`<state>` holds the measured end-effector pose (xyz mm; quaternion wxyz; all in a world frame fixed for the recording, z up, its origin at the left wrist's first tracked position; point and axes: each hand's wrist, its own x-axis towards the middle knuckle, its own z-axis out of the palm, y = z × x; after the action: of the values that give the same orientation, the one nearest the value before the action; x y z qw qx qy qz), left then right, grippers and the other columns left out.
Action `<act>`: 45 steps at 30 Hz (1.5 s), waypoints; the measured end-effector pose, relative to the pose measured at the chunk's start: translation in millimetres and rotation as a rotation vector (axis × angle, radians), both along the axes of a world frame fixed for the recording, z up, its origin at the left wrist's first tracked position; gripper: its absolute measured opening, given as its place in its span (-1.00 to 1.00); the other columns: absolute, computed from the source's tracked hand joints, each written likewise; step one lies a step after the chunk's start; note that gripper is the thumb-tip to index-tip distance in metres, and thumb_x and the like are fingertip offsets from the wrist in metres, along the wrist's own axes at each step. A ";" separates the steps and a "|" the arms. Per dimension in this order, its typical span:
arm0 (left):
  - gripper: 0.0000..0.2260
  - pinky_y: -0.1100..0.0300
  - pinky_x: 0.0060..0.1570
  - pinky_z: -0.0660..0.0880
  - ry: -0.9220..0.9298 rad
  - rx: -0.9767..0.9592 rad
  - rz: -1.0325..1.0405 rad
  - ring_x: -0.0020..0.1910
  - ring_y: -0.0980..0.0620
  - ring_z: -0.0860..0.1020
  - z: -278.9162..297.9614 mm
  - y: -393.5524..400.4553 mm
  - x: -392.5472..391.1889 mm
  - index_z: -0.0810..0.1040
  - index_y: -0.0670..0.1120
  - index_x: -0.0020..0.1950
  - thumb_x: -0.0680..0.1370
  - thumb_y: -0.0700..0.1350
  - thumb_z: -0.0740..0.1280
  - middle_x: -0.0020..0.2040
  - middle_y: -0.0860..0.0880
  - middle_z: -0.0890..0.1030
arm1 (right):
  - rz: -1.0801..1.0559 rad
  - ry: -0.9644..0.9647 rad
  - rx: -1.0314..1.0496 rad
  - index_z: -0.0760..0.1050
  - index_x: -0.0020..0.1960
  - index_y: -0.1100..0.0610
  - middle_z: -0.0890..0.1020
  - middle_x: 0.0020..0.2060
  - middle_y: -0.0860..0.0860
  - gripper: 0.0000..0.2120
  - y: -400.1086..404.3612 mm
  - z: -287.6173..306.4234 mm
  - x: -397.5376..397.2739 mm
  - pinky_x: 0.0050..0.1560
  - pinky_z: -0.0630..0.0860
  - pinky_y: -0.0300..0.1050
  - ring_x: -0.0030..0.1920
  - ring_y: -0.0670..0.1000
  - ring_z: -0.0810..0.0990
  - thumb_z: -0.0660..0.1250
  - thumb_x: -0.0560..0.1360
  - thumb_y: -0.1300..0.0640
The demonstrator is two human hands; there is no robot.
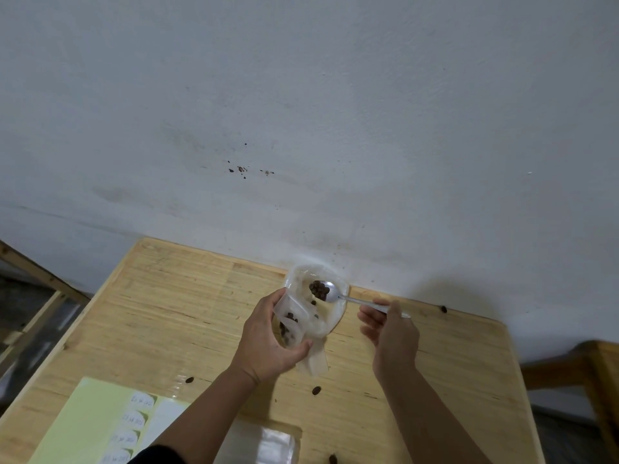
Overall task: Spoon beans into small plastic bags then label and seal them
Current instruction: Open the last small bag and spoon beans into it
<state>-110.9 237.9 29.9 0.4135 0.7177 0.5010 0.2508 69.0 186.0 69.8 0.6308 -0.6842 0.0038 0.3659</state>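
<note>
Fingers: left hand (pixel 268 339) curls its fingers and thumb round a small plastic bag (pixel 290 324), holding its mouth up toward the spoon; right hand (pixel 388 324) pinches the far end of a metal spoon (pixel 330 293) by its handle
Spoon: bowl loaded with a heap of dark beans (pixel 319 289), held level over a larger clear bag (pixel 316 296) that serves as the bean supply, at the back edge of the wooden table (pixel 201 313) against the wall
Small bag: already carries a few beans in its lower half, raised off the table just beside and below the spoon bowl; whether its opening is spread wide enough cannot be told
Step in hand: filling, by the look of it; a scoop is lifted and not yet tipped, so labelling and sealing are yet to come for this bag
Next move: judged to call for swinging the spoon bowl across to the small bag's mouth and tilting it gently, while the left hand keeps the opening spread and steady
Risk: stray beans (pixel 316 390) lie loose on the tabletop, a hint that a hasty tip could spill more
Labels: a pale green sheet (pixel 87 420) with handwritten stickers (pixel 134 420) lies at the near left corner, well apart from the hands
Spare bags: a stack of clear bags (pixel 264 443) sits at the near edge, between the two forearms
</note>
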 end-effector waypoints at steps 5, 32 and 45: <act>-0.09 0.06 0.27 0.45 -0.010 -0.011 0.008 0.27 0.09 0.41 -0.8 -0.3 0.0 0.26 -0.06 0.43 0.18 0.28 0.44 0.30 0.04 0.42 | 0.087 -0.104 0.051 0.54 -0.10 0.22 0.65 -0.32 0.14 -0.66 -1.2 21.4 -0.8 -0.53 0.45 -0.24 -0.36 0.02 0.61 0.07 0.63 0.08; -0.08 0.12 0.28 0.43 -0.016 -0.001 -0.019 0.26 0.12 0.41 1.1 2.3 2.1 0.26 -0.05 0.44 0.17 0.28 0.44 0.29 0.07 0.41 | 0.304 -0.610 -0.091 0.52 -0.16 0.07 0.59 -0.39 0.04 -0.73 -11.2 -16.5 -4.7 -0.49 0.52 -0.16 -0.44 -0.17 0.52 0.10 0.61 0.17; -0.17 0.33 0.19 0.42 -0.095 0.032 -0.049 0.24 0.22 0.43 4.6 1.8 0.1 0.30 -0.01 0.40 0.20 0.19 0.47 0.24 0.17 0.43 | -0.016 0.007 -0.201 0.43 -0.17 0.23 0.65 -0.25 0.20 -0.73 10.4 -39.3 -4.4 -0.37 0.50 -0.13 -0.25 0.11 0.66 0.03 0.60 0.20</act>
<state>-110.7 239.7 34.4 0.4313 0.7237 0.4589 0.2823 64.6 196.4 30.4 0.5618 -0.7429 0.0482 0.3607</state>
